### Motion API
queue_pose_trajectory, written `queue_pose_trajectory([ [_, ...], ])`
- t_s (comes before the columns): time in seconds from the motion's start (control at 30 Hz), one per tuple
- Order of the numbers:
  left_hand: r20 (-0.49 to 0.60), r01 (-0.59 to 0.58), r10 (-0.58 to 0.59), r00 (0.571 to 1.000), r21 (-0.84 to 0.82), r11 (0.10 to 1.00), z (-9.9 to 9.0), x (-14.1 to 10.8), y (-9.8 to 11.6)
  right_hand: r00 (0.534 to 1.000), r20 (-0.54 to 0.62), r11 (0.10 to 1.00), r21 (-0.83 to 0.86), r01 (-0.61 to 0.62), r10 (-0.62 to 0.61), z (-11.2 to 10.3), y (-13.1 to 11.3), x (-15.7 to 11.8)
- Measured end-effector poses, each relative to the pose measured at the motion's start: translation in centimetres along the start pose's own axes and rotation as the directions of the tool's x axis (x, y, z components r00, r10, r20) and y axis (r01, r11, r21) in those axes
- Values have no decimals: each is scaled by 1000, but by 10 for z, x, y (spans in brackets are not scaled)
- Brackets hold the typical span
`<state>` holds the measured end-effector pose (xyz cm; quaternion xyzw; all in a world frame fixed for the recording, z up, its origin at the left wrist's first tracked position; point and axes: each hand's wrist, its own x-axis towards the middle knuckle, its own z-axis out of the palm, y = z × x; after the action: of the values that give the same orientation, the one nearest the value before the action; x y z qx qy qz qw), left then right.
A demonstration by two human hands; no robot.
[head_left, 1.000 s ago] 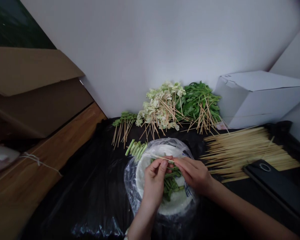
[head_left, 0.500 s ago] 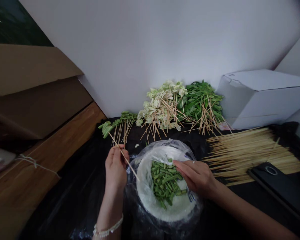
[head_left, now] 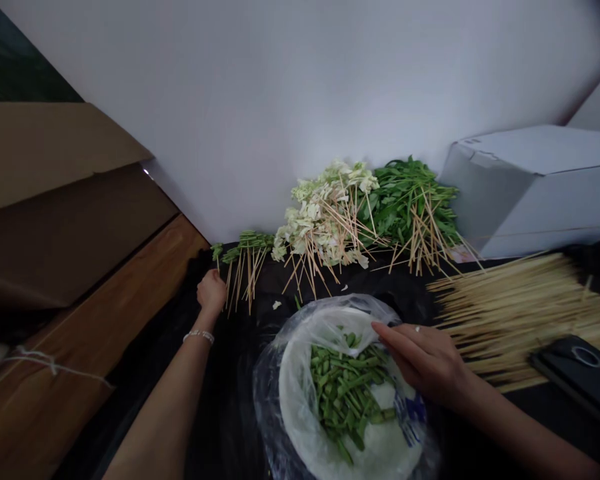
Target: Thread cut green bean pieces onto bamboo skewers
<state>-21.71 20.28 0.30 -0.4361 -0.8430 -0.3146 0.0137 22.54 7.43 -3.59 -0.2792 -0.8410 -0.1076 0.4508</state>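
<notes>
My left hand (head_left: 212, 291) is closed round a bamboo skewer of green bean pieces (head_left: 217, 251), reaching to the left end of a row of similar bean skewers (head_left: 250, 257). The hand covers most of that skewer's stick. My right hand (head_left: 423, 353) has its fingers stretched out at the right side of a white bowl (head_left: 293, 417) lined with a clear plastic bag (head_left: 270, 373). Its fingertips touch the bag near the rim; the thumb is hidden. Cut green bean pieces (head_left: 347, 393) lie inside the bowl.
Cabbage skewers (head_left: 320, 220) and leafy green skewers (head_left: 410, 200) are heaped by the wall. Bare bamboo skewers (head_left: 525, 313) lie at right beside a black phone (head_left: 575, 367). A white box (head_left: 530, 187) stands behind them; a cardboard box (head_left: 65, 227) is at left.
My left hand has moved away from the bowl, forward and left, carrying the bean skewer to the row's end. My right hand stays by the bowl's rim. The view has shifted slightly.
</notes>
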Motion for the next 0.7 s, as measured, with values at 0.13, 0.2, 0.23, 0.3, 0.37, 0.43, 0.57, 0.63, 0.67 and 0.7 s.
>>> queue_pose_trajectory([
  [0.13,4,-22,22,1000,67,998,7,7,13,1000,2,1000,-14,-22,22,2,5,-2],
  [0.2,15,-56,55,998,64,996,8,4,18,999,8,999,-9,-34,34,2,7,-2],
  [0.23,23,-75,73,997,59,995,8,2,20,999,13,999,-10,-41,41,1,7,-2],
  [0.3,38,-103,101,994,52,993,9,-1,21,998,23,998,-23,-59,60,-1,9,-2],
  [0.37,51,-109,106,993,60,992,11,-1,20,996,11,995,-54,-85,86,-4,14,0],
  [0.43,65,-101,97,993,73,992,11,0,17,991,-22,986,-102,-134,132,-10,24,2],
  [0.57,100,-95,89,991,65,993,4,-1,9,944,37,930,-190,-314,327,-26,51,8],
  [0.63,135,-110,103,986,49,993,-5,-9,6,886,154,890,-218,-401,437,-35,63,11],
  [0.67,156,-122,115,981,34,992,-11,-17,6,840,239,867,-245,-434,488,-40,67,13],
  [0.7,160,-122,119,980,12,992,-17,-27,6,779,337,846,-285,-451,529,-45,71,14],
])
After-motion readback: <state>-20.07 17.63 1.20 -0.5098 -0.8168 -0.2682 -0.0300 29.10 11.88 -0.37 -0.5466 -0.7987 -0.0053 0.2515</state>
